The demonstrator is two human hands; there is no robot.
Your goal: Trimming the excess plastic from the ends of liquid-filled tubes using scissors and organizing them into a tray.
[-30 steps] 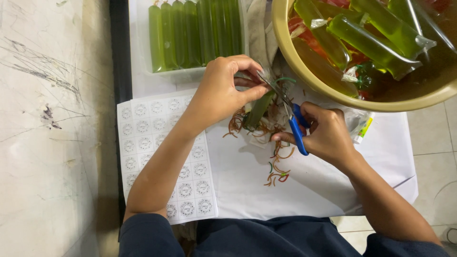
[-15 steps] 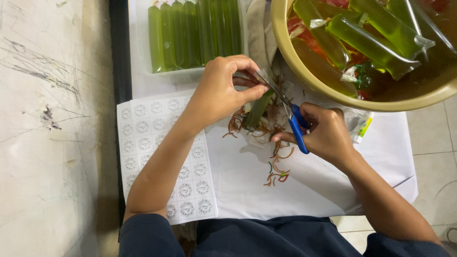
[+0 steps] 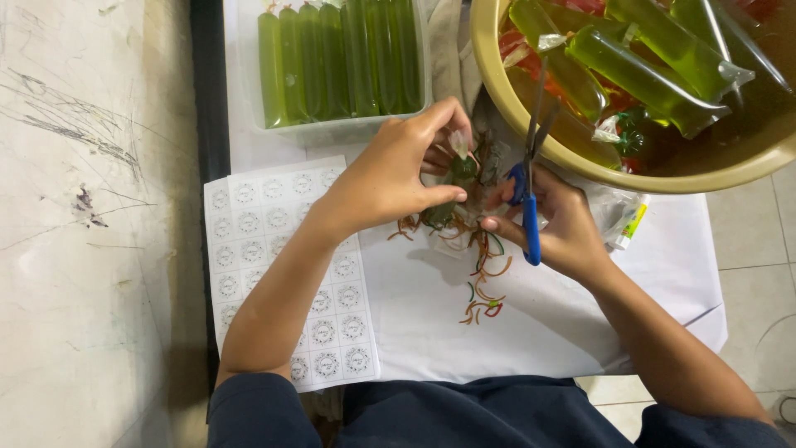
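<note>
My left hand (image 3: 390, 178) pinches the tied top of a small green-filled plastic tube (image 3: 454, 187) over a white sheet (image 3: 431, 307). My right hand (image 3: 564, 228) grips blue-handled scissors (image 3: 527, 178), blades pointing up and slightly apart beside the tube's top. Loose coloured rubber bands (image 3: 482, 286) lie scattered just below both hands.
A clear tray (image 3: 332, 131) of green tubes stands at the top centre. A large tan bowl (image 3: 597, 170) with green and red tubes in liquid sits at the top right. A sheet of round stickers (image 3: 265, 249) lies left. A small tube-shaped item (image 3: 630, 226) lies under the bowl's rim.
The scissors have swung from slanting across the tube to pointing upward, away from it. My left hand keeps its pinch on the tube's top.
</note>
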